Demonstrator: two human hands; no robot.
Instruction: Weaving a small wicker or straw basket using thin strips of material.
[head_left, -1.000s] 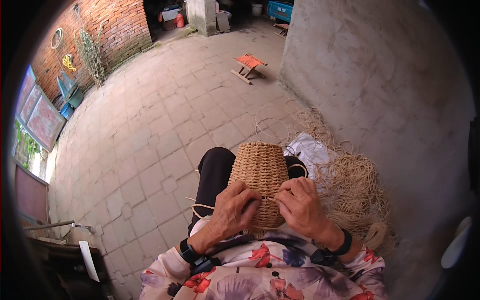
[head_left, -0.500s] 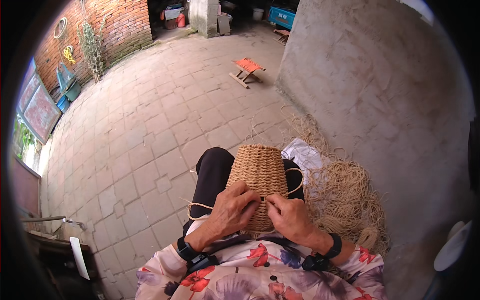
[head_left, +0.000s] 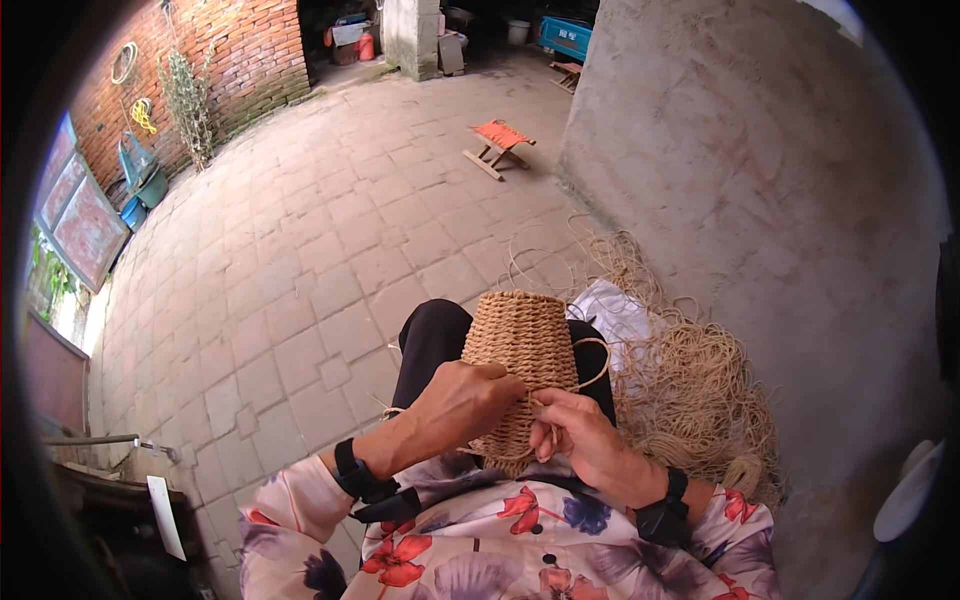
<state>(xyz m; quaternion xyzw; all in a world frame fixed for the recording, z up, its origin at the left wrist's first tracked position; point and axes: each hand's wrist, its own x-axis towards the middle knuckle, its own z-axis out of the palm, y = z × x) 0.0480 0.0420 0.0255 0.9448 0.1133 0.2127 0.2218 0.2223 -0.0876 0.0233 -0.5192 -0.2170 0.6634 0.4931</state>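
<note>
A woven straw basket (head_left: 516, 335) rests on my lap between my knees, its narrower end pointing away from me. My left hand (head_left: 462, 402) is closed against the near left side of the weave; whatever its fingertips hold is hidden. On the near right side, my right hand (head_left: 590, 432) pinches a straw cord by the basket wall, with thumb and forefinger together and the other fingers curled. A loop of cord (head_left: 598, 362) stands out from the basket's right side. Another cord end shows left of the basket, partly behind my left wrist.
Beside my right leg lies a large tangled heap of straw cord (head_left: 700, 390) over a white sheet (head_left: 608, 310). A grey plastered wall (head_left: 760, 190) rises to the right. Ahead on the paved floor (head_left: 290, 250) stands an orange-topped folding stool (head_left: 500, 140). A dark object sits at lower left.
My left hand has shifted slightly right and turned more over the basket, its forearm lower and flatter. My right hand has rolled, showing its curled fingers. The left cord loop is now mostly hidden.
</note>
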